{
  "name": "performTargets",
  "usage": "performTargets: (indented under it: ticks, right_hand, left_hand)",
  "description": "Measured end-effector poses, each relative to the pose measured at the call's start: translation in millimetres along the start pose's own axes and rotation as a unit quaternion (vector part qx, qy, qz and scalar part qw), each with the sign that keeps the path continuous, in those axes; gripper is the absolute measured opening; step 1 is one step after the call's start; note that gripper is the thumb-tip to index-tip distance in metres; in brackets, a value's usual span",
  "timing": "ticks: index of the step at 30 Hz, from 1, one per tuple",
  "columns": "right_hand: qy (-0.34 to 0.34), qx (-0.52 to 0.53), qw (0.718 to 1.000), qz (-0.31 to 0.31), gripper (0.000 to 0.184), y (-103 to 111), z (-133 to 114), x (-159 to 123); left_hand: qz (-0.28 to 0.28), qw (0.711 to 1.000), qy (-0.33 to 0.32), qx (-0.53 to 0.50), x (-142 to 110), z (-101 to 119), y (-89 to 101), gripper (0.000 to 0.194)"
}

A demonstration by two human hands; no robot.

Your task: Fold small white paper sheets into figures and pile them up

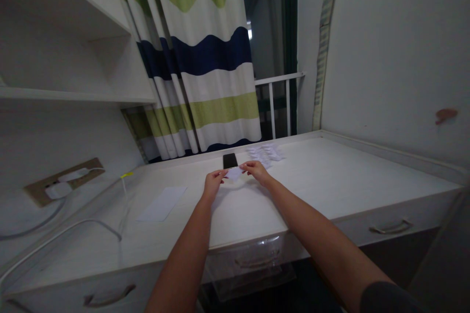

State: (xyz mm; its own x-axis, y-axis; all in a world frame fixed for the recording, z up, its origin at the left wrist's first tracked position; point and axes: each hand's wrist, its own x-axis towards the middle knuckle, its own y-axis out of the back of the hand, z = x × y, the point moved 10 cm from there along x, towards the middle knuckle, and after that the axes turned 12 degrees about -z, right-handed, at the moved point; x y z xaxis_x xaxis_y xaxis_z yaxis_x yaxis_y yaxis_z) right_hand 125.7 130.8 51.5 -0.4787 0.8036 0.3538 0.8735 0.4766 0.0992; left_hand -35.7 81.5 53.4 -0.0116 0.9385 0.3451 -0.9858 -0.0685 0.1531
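Note:
Between my two hands is a small piece of white paper [234,173], held a little above the desk. My left hand [214,183] pinches its left edge, and the fingers of my right hand [256,172] pinch the right edge. Just behind the paper lies a dark phone [230,160], flat on the desk. Several folded white paper pieces [266,153] are bunched beyond my right hand. A flat stack or sheet of white paper [162,204] rests to the left of my left hand. Fine folds in the held paper are too small to make out.
The white desk [330,171] runs along a wall and a striped curtain [216,58]. At left are a power socket with plugs [58,190] and a white cable [73,225]. A clear plastic bag [253,264] hangs at the front edge by a drawer handle.

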Motion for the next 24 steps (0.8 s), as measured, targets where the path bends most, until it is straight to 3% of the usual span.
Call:
performTargets:
  ticks: [4, 10, 16, 24]
  right_hand:
    - [0.015, -0.017, 1.0, -0.006, 0.024, -1, -4, 0]
    - [-0.005, 0.008, 1.0, -0.022, 0.03, -5, -3, -3]
    - [0.003, -0.017, 1.0, -0.021, 0.032, -5, -3, 0]
    - [0.014, 0.002, 1.0, 0.0, 0.032, -2, -5, -2]
  left_hand:
    - [-0.003, 1.0, 0.005, 0.006, 0, 0, 0.1, 0.028]
    - [-0.005, 0.994, 0.055, -0.092, 0, -13, -4.2, 0.025]
    - [0.003, 0.985, 0.062, -0.158, 1, -19, -5.4, 0.015]
    - [-0.052, 0.974, 0.046, -0.214, -2, -15, -16.3, 0.019]
